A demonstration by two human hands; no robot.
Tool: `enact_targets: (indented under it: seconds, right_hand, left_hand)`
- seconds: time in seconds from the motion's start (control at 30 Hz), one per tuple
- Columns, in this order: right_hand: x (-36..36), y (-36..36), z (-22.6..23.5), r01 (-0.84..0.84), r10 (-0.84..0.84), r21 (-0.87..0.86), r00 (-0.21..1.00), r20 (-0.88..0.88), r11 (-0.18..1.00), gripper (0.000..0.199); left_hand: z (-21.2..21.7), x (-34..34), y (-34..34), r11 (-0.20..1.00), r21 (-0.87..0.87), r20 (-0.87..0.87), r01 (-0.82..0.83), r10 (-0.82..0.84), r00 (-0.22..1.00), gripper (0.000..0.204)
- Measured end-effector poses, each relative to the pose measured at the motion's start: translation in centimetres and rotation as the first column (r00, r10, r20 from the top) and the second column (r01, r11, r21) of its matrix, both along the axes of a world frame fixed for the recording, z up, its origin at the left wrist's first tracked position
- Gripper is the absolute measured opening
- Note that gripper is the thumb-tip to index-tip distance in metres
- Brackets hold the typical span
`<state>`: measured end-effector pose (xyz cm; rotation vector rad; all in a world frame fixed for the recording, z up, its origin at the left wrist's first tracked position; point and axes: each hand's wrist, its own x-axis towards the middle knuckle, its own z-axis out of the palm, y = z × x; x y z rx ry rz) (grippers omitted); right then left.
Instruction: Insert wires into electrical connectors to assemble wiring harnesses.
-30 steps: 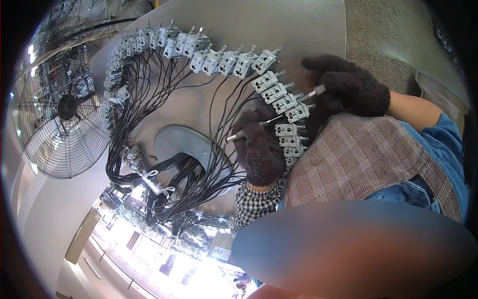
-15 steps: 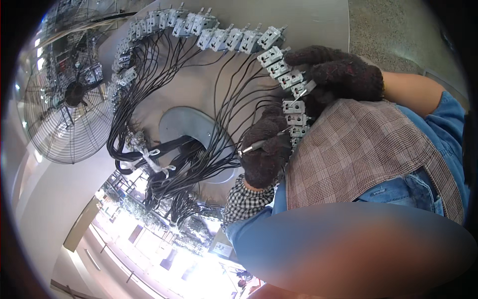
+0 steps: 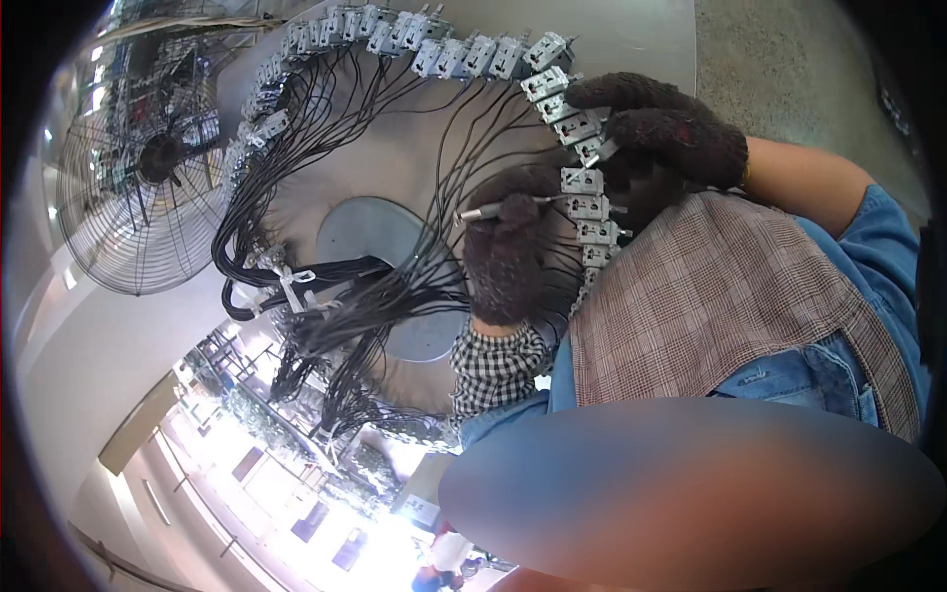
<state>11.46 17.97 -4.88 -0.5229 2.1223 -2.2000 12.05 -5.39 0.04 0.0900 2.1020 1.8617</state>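
A curved row of small grey metal blocks (image 3: pixel 495 56) with black wires runs along the table and down toward my body. My right hand (image 3: pixel 681 128), in a dark knitted glove, grips the blocks from the right, its fingers bent around one grey block (image 3: pixel 578 126). A small silver piece (image 3: pixel 601 153) shows at its fingertips; its kind is unclear. My left hand (image 3: pixel 505 252), gloved too, is closed around a slim screwdriver-like tool (image 3: pixel 483 212). Its thin shaft points right, to the side of a grey block (image 3: pixel 588 207) lower in the row.
Thick bundles of black wires (image 3: pixel 340 271) pass over a round grey plate (image 3: pixel 360 232) in the grey table (image 3: pixel 404 148). White ties (image 3: pixel 293 286) bind some of them. A caged fan (image 3: pixel 148 197) stands at left. My checked apron (image 3: pixel 681 306) borders the near blocks.
My left hand has risen with the tool, which now lies nearly level at a higher place beside the row. My right hand keeps its hold, and the whole view has shifted slightly.
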Motion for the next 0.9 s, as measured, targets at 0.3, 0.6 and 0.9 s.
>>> enact_targets:
  seconds: [0.3,0.6,0.9]
  right_hand:
    - [-3.3,0.7,0.7,-0.058,0.206,-0.345,0.889,0.409,0.937,0.043]
    - [-3.2,-0.9,-1.1,-0.178,0.281,-0.297,0.892,0.353,0.938,0.037]
    - [-4.2,-2.0,-1.5,-0.117,0.249,-0.319,0.875,0.414,0.941,0.035]
  left_hand:
    - [-1.4,-1.7,1.7,0.944,0.262,0.143,-0.203,0.17,0.975,0.034]
    - [-3.0,0.4,-0.4,0.897,0.38,0.166,-0.225,0.174,0.971,0.031]
    - [-3.1,0.4,-0.4,0.866,0.363,0.196,-0.344,0.29,0.937,0.029]
